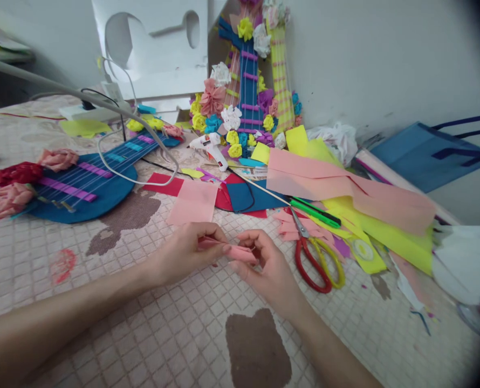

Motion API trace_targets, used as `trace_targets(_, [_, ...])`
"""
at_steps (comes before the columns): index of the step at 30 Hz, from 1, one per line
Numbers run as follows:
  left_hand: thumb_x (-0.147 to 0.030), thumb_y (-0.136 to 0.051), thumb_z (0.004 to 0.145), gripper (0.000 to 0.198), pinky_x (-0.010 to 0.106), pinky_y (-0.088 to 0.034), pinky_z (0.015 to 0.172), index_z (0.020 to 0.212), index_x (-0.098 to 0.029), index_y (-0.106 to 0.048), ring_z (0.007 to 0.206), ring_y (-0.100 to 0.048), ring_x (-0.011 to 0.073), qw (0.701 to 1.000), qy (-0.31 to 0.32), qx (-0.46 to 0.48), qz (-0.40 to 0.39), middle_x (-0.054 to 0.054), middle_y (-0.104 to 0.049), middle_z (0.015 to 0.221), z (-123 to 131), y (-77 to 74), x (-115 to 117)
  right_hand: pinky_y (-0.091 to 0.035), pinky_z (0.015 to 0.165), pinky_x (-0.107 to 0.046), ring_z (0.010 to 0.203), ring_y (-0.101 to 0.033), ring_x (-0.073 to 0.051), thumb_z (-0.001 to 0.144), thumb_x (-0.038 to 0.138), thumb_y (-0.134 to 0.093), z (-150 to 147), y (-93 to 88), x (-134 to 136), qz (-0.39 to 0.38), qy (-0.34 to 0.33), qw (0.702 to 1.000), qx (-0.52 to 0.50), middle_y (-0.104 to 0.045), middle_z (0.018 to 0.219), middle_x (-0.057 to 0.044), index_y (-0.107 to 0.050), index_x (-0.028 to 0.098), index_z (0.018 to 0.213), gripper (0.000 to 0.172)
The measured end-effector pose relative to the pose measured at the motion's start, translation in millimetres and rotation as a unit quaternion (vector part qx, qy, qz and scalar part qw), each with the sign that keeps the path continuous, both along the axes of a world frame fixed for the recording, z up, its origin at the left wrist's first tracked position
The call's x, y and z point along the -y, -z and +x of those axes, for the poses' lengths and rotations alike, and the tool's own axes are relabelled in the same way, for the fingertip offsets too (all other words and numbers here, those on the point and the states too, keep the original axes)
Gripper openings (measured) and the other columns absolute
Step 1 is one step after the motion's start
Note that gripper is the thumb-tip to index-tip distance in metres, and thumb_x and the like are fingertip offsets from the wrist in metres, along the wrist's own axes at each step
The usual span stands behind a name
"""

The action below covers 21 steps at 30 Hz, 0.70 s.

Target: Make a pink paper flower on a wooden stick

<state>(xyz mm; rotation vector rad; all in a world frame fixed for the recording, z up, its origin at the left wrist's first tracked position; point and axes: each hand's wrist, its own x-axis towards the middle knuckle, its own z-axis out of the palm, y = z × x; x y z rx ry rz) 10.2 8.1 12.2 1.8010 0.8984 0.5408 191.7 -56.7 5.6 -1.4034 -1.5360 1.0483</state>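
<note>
A folded strip of pink crepe paper (243, 253) is held above the table between my two hands. My left hand (189, 252) pinches its left end between thumb and fingers. At its right end, the curled fingers of my right hand (266, 265) grip the paper. Just beyond my hands lies a flat pink paper square (194, 198), partly over a red strip (165, 184). To the right of my right hand are scissors (315, 258) with one red and one yellow handle, beside pink paper strips (292, 226) and a green cutter (315, 212).
A blue paper guitar (90, 183) with paper roses lies at left, a white cable (143, 116) looping over it. A glue gun (211, 148) rests at the back before upright decorated guitars (248, 86). Pink sheets (345, 183) and yellow sheets (402, 242) spread across the right.
</note>
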Motion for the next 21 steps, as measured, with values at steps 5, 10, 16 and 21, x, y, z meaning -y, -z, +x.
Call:
trace_targets(5, [-0.035,-0.056,0.083,0.023,0.021,-0.042,0.057,0.075,-0.014,-0.063,0.064,-0.054,0.0117,1.000,-0.004,-0.007,-0.012,0.001,-0.063,0.069,1.0,0.4,2.8,-0.037,0.056,-0.022,0.062,-0.046,-0.010,0.085,0.030,-0.056,-2.8,4.3,0.3,-0.032,0.001,0.999,-0.021,-0.053,0.071,0.003,-0.055,0.020,0.080,0.012])
trace_targets(10, [-0.037,-0.059,0.082,0.023,0.023,-0.045,0.060,0.078,-0.014,-0.064,0.069,-0.058,0.0135,1.000,-0.012,0.004,-0.029,0.002,-0.066,0.074,2.6,2.7,4.0,-0.033,0.053,-0.022,0.059,-0.042,-0.009,0.085,0.029,-0.056,-2.8,8.2,0.5,-0.027,0.017,0.999,-0.027,-0.050,0.066,0.004,-0.055,0.019,0.076,0.013])
trace_targets(16, [-0.030,-0.059,0.081,0.017,0.020,-0.043,0.057,0.079,-0.013,-0.063,0.066,-0.056,0.0113,0.998,-0.027,0.028,-0.052,0.001,-0.065,0.072,4.3,1.1,5.0,-0.037,0.056,-0.023,0.063,-0.048,-0.010,0.084,0.032,-0.059,-3.1,7.3,1.4,-0.031,0.016,0.999,-0.038,-0.055,0.072,0.002,-0.056,0.020,0.081,0.012])
trace_targets(21, [-0.030,-0.059,0.081,0.017,0.020,-0.041,0.055,0.077,-0.014,-0.063,0.062,-0.053,0.0103,0.998,-0.029,0.028,-0.041,-0.001,-0.061,0.067,3.3,1.6,4.6,-0.043,0.064,-0.025,0.073,-0.055,-0.013,0.083,0.032,-0.060,-1.3,8.1,0.0,-0.027,0.027,0.996,-0.080,-0.058,0.082,0.000,-0.054,0.021,0.093,0.017])
